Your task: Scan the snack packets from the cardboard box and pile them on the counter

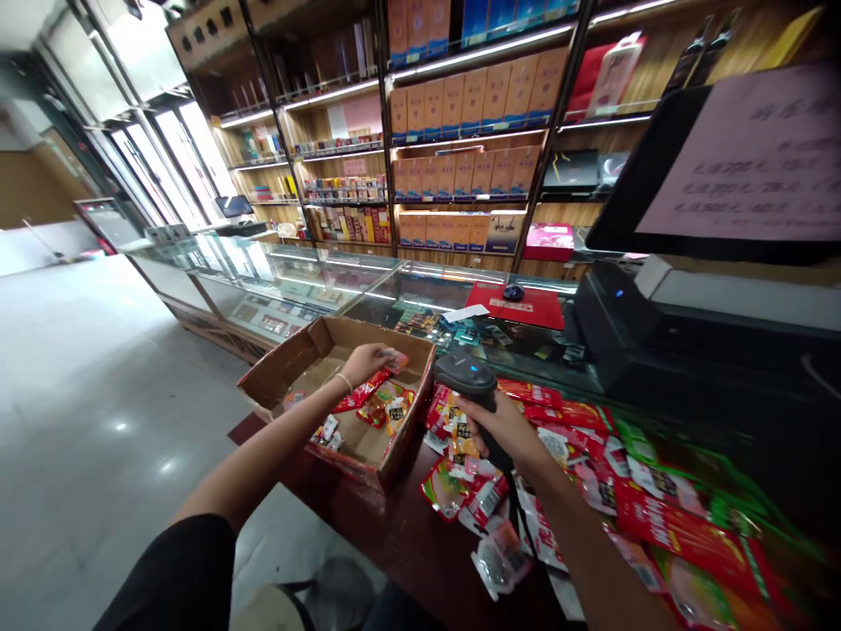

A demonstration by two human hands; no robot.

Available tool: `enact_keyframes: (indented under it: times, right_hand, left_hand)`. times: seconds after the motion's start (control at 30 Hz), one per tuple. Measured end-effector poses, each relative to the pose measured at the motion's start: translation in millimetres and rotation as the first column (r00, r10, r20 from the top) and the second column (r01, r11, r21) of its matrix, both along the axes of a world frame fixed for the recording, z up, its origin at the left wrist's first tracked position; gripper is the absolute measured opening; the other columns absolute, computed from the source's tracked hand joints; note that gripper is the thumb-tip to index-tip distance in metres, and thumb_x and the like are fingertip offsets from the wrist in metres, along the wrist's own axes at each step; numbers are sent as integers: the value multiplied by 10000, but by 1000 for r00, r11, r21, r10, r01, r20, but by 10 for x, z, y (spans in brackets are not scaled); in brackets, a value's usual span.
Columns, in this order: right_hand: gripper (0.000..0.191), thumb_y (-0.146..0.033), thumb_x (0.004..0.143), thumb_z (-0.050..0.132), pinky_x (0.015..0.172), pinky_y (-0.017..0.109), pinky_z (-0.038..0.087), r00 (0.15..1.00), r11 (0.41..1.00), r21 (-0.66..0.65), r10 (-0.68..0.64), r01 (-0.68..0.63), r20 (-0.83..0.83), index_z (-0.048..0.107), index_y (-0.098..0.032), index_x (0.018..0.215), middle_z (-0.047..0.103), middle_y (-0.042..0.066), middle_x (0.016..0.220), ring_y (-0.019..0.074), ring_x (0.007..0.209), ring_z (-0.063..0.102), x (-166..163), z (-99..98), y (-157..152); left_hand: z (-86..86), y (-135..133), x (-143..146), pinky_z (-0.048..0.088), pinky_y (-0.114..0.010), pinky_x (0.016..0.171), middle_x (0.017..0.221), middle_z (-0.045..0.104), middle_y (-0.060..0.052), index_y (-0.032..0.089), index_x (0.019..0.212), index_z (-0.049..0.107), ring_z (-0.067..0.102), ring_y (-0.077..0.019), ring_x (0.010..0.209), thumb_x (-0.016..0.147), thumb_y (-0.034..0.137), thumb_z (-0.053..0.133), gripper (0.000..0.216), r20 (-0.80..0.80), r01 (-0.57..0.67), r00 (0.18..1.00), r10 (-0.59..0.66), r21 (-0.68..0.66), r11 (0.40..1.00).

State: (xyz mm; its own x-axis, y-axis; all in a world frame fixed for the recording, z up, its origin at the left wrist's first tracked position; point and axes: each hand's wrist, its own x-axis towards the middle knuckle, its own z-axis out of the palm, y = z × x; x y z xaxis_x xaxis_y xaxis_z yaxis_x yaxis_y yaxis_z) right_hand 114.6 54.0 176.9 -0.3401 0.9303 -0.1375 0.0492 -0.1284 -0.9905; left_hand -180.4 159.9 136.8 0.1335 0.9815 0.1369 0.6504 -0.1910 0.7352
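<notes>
My left hand reaches over the cardboard box, its fingers closed on a small clear-and-red snack packet. Inside the box lie several more packets, among them a red one and a yellow-and-black one. Right of the box, my right hand is wrapped round the handle of a black barcode scanner, with a blue light on top and a dark cord hanging down. Beneath the scanner, snack packets in red, orange and green wrappers are heaped on the dark red counter.
A glass display counter runs behind the box. On it lie a red mat and a computer mouse. A black register terminal stands at the right. Shelves of boxed goods line the wall.
</notes>
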Motion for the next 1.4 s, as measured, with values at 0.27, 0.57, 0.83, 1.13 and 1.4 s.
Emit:
enact_keyframes:
  times: [0.27, 0.57, 0.83, 1.13, 1.4]
  right_hand:
    - [387, -533, 744, 671, 318, 203, 371, 998, 996, 61, -65, 66, -12, 459, -222, 834, 499, -88, 494, 93, 321, 465, 89, 12, -156]
    - [467, -488, 773, 667, 285, 195, 348, 996, 995, 53, -85, 83, 32, 420, -263, 1101, 500, -109, 479, 104, 295, 447, 221, -117, -320]
    - [387, -439, 780, 660, 291, 186, 347, 989, 998, -5, -64, 65, 133, 481, -216, 1042, 518, -90, 455, 98, 298, 451, 266, -181, -378]
    - [383, -482, 753, 676, 288, 199, 340, 989, 994, -30, -99, 103, 114, 493, -220, 964, 505, -88, 426, 109, 286, 449, 349, -224, -378]
    - [355, -507, 768, 657, 314, 216, 374, 988, 989, 4, -149, 149, 46, 462, -218, 838, 502, -82, 474, 105, 317, 467, 771, -220, -523]
  left_hand:
    - [240, -421, 168, 542, -281, 797, 1004, 698, -95, 129, 1003, 673, 652, -162, 855, 784, 343, 687, 306, 861, 20, 462, 212, -250, 968]
    - [202, -552, 545, 539, -281, 799, 992, 703, -89, 116, 1003, 687, 653, -139, 796, 687, 241, 761, 347, 851, 52, 494, 177, -232, 971]
    - [138, -555, 648, 518, -256, 727, 943, 707, -103, 94, 974, 704, 649, -154, 780, 602, 288, 810, 432, 789, 9, 576, 213, -267, 964]
    - [102, -574, 651, 518, -289, 706, 906, 707, -81, 108, 1012, 693, 644, -173, 764, 650, 397, 756, 467, 656, -2, 747, 105, -155, 988]
    - [321, -906, 1003, 471, -268, 715, 841, 679, -30, 178, 902, 656, 606, -159, 755, 814, 283, 578, 158, -22, 80, 997, -78, 188, 979]
